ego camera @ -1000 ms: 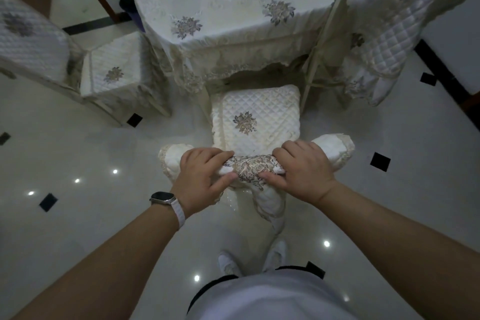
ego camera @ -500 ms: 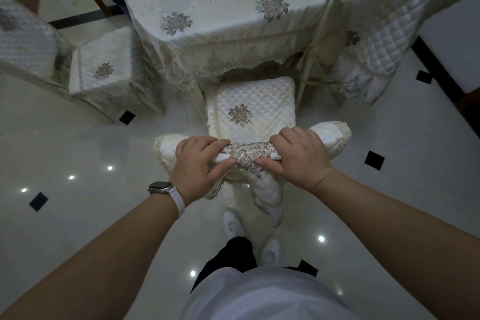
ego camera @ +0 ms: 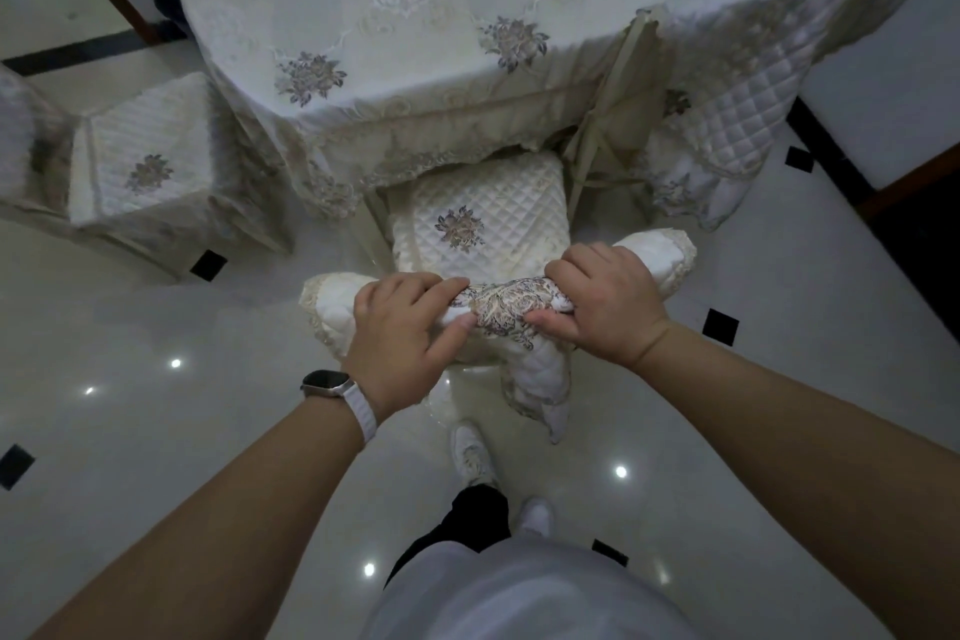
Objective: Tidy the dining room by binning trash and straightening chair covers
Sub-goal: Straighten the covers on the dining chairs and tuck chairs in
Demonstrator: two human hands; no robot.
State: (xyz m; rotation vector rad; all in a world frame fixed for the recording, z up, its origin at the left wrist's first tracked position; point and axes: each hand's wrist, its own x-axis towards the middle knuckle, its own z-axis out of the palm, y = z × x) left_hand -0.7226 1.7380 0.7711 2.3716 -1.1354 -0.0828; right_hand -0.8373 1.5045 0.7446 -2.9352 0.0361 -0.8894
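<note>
A cream quilted chair cover with a brown floral patch wraps the top of the chair back right below me. My left hand, with a white watch on its wrist, grips the cover's top edge left of the patch. My right hand grips the same edge on the right. The chair's quilted seat cushion with a flower motif is tucked against the table. A loose flap of the cover hangs down the back toward my feet.
A round table under a flowered cloth stands just beyond the chair. A second covered chair is at the left, a third covered chair back at the right. Glossy white floor tiles surround me.
The chair has slid a little further under the table, and I have stepped forward with one foot. Both hands keep the same grip on the cover's top edge.
</note>
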